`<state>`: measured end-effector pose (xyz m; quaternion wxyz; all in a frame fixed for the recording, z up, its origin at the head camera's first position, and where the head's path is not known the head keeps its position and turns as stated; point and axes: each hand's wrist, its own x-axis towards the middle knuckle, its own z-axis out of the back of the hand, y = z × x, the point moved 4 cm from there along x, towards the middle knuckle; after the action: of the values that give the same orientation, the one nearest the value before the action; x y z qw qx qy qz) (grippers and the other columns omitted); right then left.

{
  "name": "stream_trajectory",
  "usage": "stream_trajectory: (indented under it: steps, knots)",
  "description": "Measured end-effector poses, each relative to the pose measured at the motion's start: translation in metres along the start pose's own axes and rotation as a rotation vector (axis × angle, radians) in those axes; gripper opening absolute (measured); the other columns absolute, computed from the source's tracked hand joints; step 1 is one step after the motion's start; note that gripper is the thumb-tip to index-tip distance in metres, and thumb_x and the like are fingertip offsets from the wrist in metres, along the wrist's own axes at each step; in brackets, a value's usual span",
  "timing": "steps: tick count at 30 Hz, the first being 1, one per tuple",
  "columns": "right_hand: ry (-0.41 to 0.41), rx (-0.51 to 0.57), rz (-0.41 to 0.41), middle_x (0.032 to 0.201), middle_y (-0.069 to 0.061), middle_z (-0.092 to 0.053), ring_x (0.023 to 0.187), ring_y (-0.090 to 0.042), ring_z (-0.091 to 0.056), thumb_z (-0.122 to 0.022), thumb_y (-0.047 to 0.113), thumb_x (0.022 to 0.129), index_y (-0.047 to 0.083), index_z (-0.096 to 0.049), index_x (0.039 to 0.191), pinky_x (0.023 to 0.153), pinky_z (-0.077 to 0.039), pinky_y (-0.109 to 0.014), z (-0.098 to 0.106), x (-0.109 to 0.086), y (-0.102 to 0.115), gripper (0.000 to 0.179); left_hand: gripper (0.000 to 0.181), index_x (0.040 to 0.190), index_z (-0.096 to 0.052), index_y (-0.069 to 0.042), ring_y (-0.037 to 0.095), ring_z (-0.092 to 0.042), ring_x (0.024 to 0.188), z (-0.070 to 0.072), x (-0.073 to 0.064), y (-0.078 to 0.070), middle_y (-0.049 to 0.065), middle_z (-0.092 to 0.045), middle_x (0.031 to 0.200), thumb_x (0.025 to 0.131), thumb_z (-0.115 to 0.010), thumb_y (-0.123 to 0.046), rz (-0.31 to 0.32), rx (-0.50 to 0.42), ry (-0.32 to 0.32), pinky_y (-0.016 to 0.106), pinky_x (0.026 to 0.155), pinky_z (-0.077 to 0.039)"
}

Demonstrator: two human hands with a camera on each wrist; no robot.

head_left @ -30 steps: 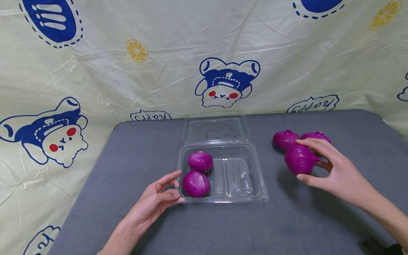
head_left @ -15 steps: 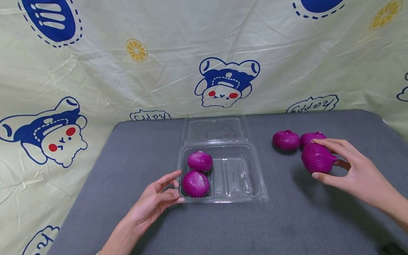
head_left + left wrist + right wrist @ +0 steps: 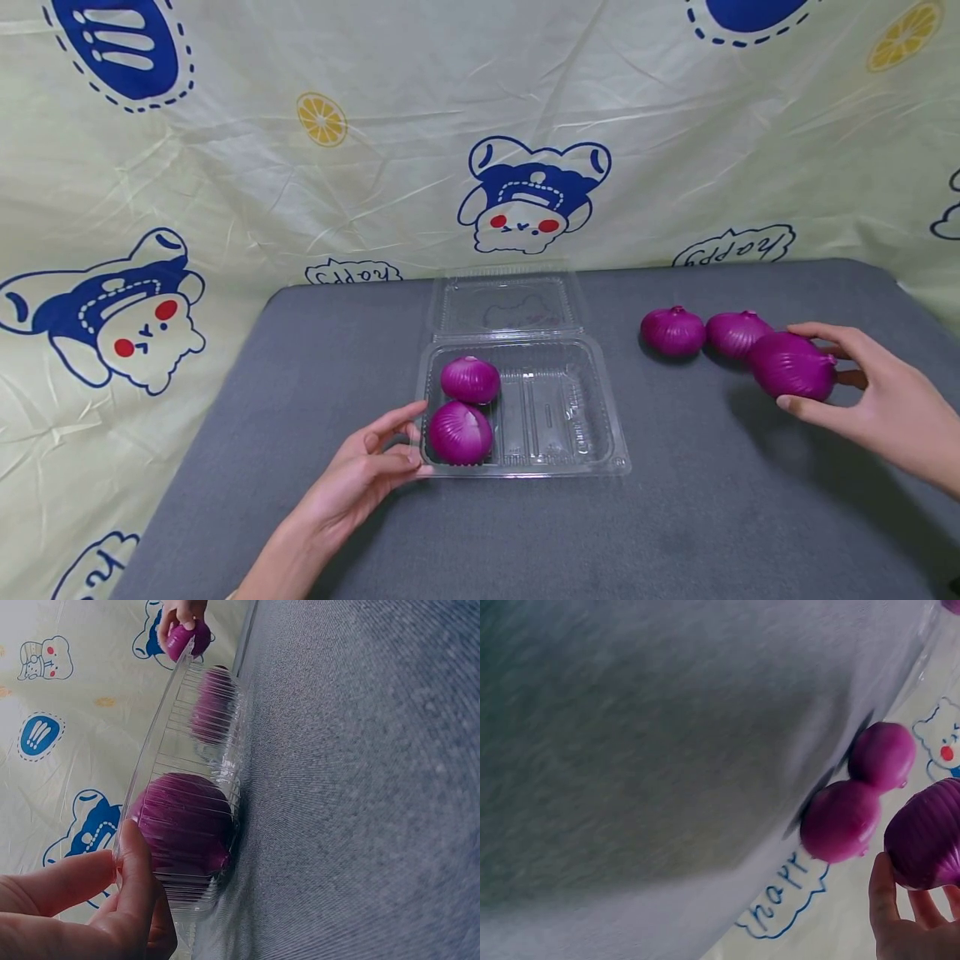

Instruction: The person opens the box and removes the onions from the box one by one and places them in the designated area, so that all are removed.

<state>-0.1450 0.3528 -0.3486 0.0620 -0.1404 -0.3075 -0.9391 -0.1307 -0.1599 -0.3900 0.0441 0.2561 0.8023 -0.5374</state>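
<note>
My left hand (image 3: 375, 462) pinches the near left edge of a clear plastic clamshell container (image 3: 555, 400), thumb and fingers on its rim in the left wrist view. Two purple onions, a far onion (image 3: 470, 380) and a near onion (image 3: 461, 433), lie in the container's left side. Over the right part of the table, my right hand (image 3: 877, 387) grips another purple onion (image 3: 793, 367) between thumb and fingers. Its shadow falls on the cloth below. Just left of the held onion, two more onions rest on the table, a left one (image 3: 673, 332) and a right one (image 3: 735, 333).
Hinged at the back of the container, its lid (image 3: 510, 304) lies open toward the rear table edge. Grey cloth covers the table (image 3: 315, 358). A pale printed curtain (image 3: 390, 192) hangs behind and along the left.
My right hand has carried its onion to the right, from in front of the two table onions to their right side. The left hand and the container have stayed put.
</note>
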Motion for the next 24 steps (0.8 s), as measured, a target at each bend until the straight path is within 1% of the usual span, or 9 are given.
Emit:
stream_trajectory:
  steps: [5,6,8,12,15,20,21,22,24]
  knots:
    - [-0.028,-0.010,-0.025,0.115,0.025,-0.042,0.091,0.016,-0.041,-0.089,0.015,0.071,0.010,-0.048,0.135,0.068,-0.034,0.002,0.005,0.000,-0.020,0.076,0.066,0.151,-0.033,0.000,0.015,-0.056,0.080,0.000,0.000,0.000,0.010,-0.042,0.109,0.089,-0.053,0.014,-0.005,0.006,0.000,0.040,0.092,-0.053]
    - [-0.029,-0.017,-0.034,0.117,0.021,-0.044,0.090,0.017,-0.040,-0.088,0.016,0.072,0.009,-0.048,0.135,0.067,-0.034,0.002,0.005,0.001,-0.024,0.075,0.066,0.150,-0.034,-0.001,0.015,-0.056,0.079,0.000,0.001,0.000,0.011,-0.042,0.110,0.089,-0.053,0.014,-0.003,0.005,-0.006,0.040,0.092,-0.053]
    - [-0.024,-0.028,-0.059,0.121,0.007,-0.049,0.089,0.018,-0.038,-0.087,0.018,0.074,0.006,-0.046,0.136,0.065,-0.033,0.002,0.006,0.003,-0.032,0.074,0.066,0.150,-0.034,-0.001,0.015,-0.055,0.079,0.000,0.001,0.001,0.011,-0.042,0.110,0.089,-0.052,0.015,0.000,0.006,-0.012,0.040,0.092,-0.053]
    - [0.006,-0.056,-0.111,0.124,-0.029,-0.048,0.082,0.022,-0.032,-0.083,0.021,0.079,0.000,-0.043,0.136,0.058,-0.034,0.000,0.007,0.009,-0.046,0.073,0.066,0.150,-0.034,-0.002,0.016,-0.055,0.078,0.001,0.001,0.001,0.011,-0.042,0.109,0.089,-0.052,0.015,0.007,0.005,-0.023,0.041,0.093,-0.053]
    - [0.028,-0.084,-0.133,0.121,-0.034,-0.048,0.079,0.024,-0.029,-0.081,0.023,0.081,-0.002,-0.043,0.136,0.054,-0.033,-0.003,0.008,0.014,-0.055,0.071,0.067,0.151,-0.033,-0.001,0.016,-0.055,0.078,0.001,0.001,0.001,0.010,-0.042,0.109,0.089,-0.052,0.015,0.007,0.005,-0.022,0.041,0.093,-0.053]
    - [0.035,-0.107,-0.126,0.115,-0.035,-0.049,0.077,0.025,-0.029,-0.080,0.022,0.081,-0.004,-0.046,0.132,0.053,-0.032,-0.005,0.012,0.021,-0.071,0.067,0.067,0.151,-0.034,-0.001,0.016,-0.055,0.079,0.000,0.001,0.001,0.010,-0.041,0.110,0.088,-0.052,0.016,0.003,0.000,-0.023,0.040,0.093,-0.053]
    - [0.038,-0.113,-0.125,0.115,-0.034,-0.048,0.077,0.024,-0.029,-0.080,0.022,0.081,-0.005,-0.046,0.131,0.053,-0.032,-0.006,0.013,0.023,-0.075,0.066,0.067,0.151,-0.034,-0.001,0.016,-0.055,0.079,0.000,0.001,0.002,0.010,-0.041,0.109,0.088,-0.052,0.015,0.003,0.000,-0.023,0.040,0.093,-0.053]
    - [0.047,-0.120,-0.129,0.116,-0.035,-0.047,0.079,0.019,-0.038,-0.080,0.023,0.082,-0.005,-0.046,0.131,0.054,-0.034,-0.009,0.014,0.025,-0.077,0.066,0.067,0.151,-0.033,-0.001,0.015,-0.055,0.078,0.000,0.001,0.001,0.010,-0.041,0.109,0.088,-0.052,0.015,0.000,0.004,-0.019,0.040,0.092,-0.053]
    - [0.075,-0.138,-0.145,0.118,-0.036,-0.043,0.085,-0.002,-0.055,-0.078,0.026,0.084,-0.006,-0.044,0.132,0.058,-0.041,-0.019,0.014,0.029,-0.083,0.067,0.067,0.151,-0.033,0.000,0.015,-0.055,0.078,0.000,0.001,0.001,0.010,-0.042,0.109,0.088,-0.053,0.015,-0.003,0.005,-0.012,0.040,0.092,-0.053]
